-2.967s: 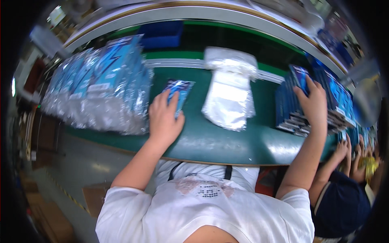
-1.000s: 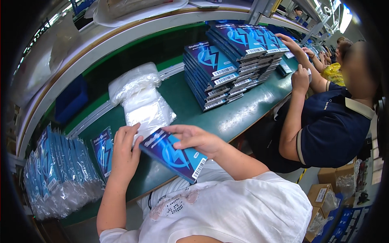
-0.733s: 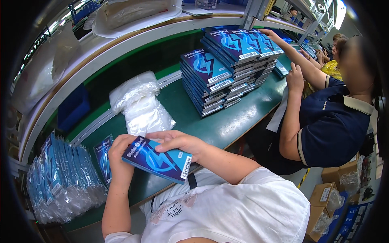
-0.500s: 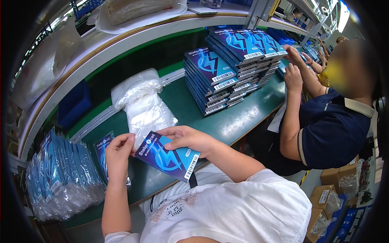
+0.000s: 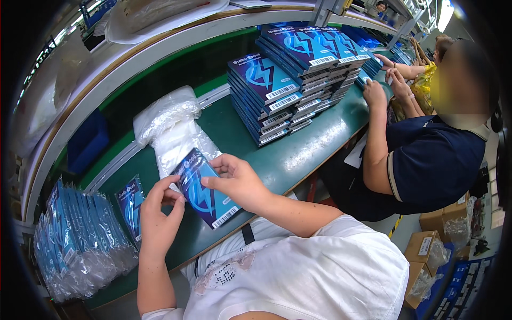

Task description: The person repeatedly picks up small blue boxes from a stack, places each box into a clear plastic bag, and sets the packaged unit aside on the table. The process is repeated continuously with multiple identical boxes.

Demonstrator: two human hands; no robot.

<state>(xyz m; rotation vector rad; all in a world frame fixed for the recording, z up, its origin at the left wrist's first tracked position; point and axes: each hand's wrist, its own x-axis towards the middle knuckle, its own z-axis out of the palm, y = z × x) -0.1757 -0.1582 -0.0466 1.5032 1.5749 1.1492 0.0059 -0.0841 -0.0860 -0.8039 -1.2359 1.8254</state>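
A flat blue and purple box [image 5: 213,205] with a white lightning emblem is tilted over the table edge in front of me. My right hand [image 5: 234,181] grips it from the right, thumb on its front face and fingers behind. At its left edge, the curled fingers and thumb of my left hand [image 5: 165,205] press against the box. The box's upper end looks glossy; whether clear film covers it I cannot tell. Just beyond lies a pile of clear plastic bags [image 5: 184,141]. Left of my left hand, a bagged box [image 5: 129,205] leans beside a row of bagged boxes [image 5: 80,229].
Tall stacks of matching boxes [image 5: 264,80] stand on the green table [image 5: 272,165] at the far right. A co-worker [image 5: 426,160] in a dark shirt works at the right. A shelf [image 5: 133,50] runs along the back; cardboard cartons [image 5: 421,248] sit lower right.
The box has shifted left and turned steeper, with its upper end by the bag pile. My left hand's fingers have spread from a pinch onto its edge. The co-worker's hands have moved.
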